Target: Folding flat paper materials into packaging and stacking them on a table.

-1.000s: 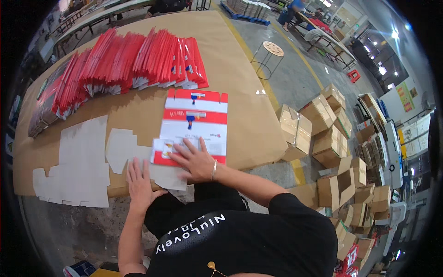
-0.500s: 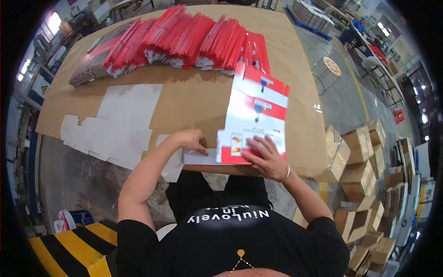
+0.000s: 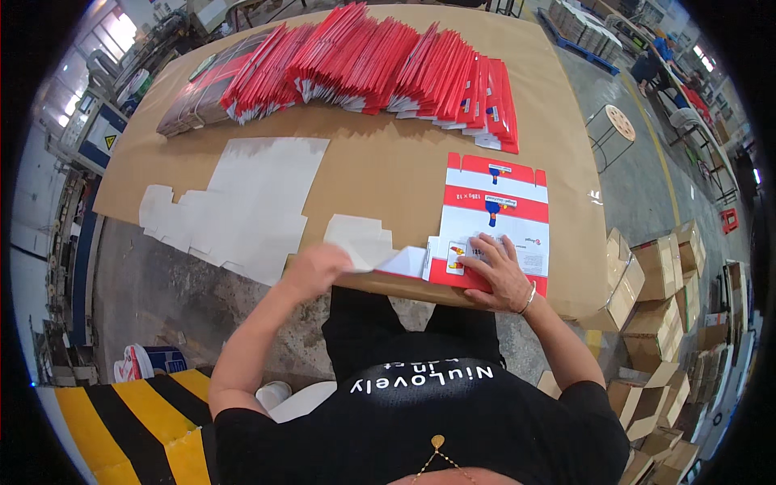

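Observation:
A flattened red and white printed carton (image 3: 517, 212) lies near the table's front edge, right of the middle. My right hand (image 3: 497, 273) rests flat on its lower part, fingers spread. From the carton's left side a narrow white flap (image 3: 406, 261) sticks out, partly lifted and angled. Left of that flap is my left hand (image 3: 317, 267), smeared by motion at the table edge, beside a plain white cut piece of card (image 3: 357, 236). The blur hides whether its fingers hold anything.
Across the far side of the brown-covered table (image 3: 388, 153) leans a long row of red folded cartons (image 3: 364, 61). A larger white die-cut sheet (image 3: 259, 190) lies at left, overhanging the front edge. Open cardboard boxes (image 3: 655, 323) are piled on the floor at right, near a stool (image 3: 620, 123).
My left hand has moved left, off the carton's white flap, which now stands partly raised. My right hand stays on the carton. The whole view has shifted somewhat.

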`<action>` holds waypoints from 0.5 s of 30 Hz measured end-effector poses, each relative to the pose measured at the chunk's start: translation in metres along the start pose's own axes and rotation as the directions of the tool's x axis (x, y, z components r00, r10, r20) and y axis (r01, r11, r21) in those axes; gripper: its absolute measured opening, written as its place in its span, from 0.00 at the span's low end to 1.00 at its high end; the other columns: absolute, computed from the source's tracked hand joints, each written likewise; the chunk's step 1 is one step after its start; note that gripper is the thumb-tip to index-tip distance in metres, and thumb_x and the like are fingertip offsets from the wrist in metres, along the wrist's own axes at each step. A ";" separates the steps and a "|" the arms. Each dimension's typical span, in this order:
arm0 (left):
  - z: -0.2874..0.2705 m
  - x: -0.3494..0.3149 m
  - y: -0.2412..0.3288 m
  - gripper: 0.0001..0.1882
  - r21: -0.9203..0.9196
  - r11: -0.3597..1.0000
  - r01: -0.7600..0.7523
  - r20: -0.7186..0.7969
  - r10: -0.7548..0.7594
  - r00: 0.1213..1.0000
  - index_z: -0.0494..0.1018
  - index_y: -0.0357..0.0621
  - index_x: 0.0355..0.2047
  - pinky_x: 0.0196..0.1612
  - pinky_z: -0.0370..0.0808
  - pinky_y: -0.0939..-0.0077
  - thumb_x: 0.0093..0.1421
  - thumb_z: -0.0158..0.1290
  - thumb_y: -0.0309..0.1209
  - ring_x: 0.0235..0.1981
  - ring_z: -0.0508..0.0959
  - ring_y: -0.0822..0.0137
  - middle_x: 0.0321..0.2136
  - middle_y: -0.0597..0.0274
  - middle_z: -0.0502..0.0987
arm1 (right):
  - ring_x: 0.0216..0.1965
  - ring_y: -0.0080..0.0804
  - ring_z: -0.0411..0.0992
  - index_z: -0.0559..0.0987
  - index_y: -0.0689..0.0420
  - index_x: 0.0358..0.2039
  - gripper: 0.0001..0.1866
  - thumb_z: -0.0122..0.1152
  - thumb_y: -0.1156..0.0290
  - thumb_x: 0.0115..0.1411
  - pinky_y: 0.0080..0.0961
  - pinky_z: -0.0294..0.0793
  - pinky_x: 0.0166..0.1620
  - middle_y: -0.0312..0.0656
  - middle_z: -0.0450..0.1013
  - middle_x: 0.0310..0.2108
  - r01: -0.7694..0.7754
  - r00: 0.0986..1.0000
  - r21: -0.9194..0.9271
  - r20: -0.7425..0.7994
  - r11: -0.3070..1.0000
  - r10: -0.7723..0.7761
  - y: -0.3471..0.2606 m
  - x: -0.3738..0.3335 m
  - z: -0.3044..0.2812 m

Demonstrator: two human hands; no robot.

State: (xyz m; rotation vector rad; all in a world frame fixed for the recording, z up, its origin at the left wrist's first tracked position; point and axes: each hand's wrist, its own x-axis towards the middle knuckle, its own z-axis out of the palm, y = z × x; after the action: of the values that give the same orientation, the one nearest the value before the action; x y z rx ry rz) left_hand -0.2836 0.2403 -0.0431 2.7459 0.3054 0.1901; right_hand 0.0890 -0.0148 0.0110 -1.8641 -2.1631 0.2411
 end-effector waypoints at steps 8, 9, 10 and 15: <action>0.022 0.087 0.068 0.30 -0.898 -0.068 -0.434 -0.119 -0.914 0.389 0.63 0.41 0.62 0.57 0.73 0.65 0.59 0.55 0.18 0.54 0.73 0.62 0.57 0.59 0.70 | 0.71 0.58 0.48 0.65 0.48 0.66 0.34 0.62 0.57 0.60 0.64 0.41 0.70 0.55 0.54 0.68 0.021 0.999 -0.027 0.043 0.999 -0.020 0.000 0.005 0.015; 0.035 0.092 0.063 0.30 -0.903 -0.091 -0.419 -0.090 -0.916 0.392 0.63 0.41 0.62 0.57 0.73 0.65 0.59 0.55 0.18 0.54 0.73 0.62 0.57 0.59 0.70 | 0.71 0.59 0.48 0.63 0.44 0.68 0.35 0.62 0.60 0.60 0.65 0.43 0.69 0.54 0.53 0.69 0.015 1.000 0.024 0.013 1.000 -0.015 -0.002 0.004 0.014; 0.046 0.098 0.058 0.26 -0.975 0.142 -0.170 -0.192 -0.924 0.332 0.65 0.38 0.59 0.58 0.72 0.64 0.59 0.52 0.18 0.55 0.73 0.60 0.56 0.55 0.71 | 0.71 0.60 0.48 0.62 0.39 0.68 0.36 0.62 0.62 0.60 0.66 0.44 0.68 0.52 0.52 0.70 0.017 1.000 -0.001 0.014 1.000 -0.017 -0.005 0.006 0.012; 0.042 0.108 0.070 0.29 -0.160 0.987 -0.003 -0.439 -0.068 0.896 0.66 0.49 0.64 0.69 0.57 0.51 0.60 0.50 0.26 0.68 0.60 0.42 0.66 0.41 0.61 | 0.71 0.61 0.48 0.59 0.24 0.69 0.41 0.62 0.69 0.58 0.69 0.47 0.67 0.47 0.48 0.72 0.029 0.999 -0.077 0.030 0.997 -0.026 -0.012 0.013 0.016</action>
State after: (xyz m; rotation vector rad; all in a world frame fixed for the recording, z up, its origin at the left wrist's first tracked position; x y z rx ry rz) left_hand -0.1588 0.1877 -0.0462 2.5112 0.4350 0.8034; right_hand 0.0713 -0.0033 0.0005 -1.8816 -2.2461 0.1814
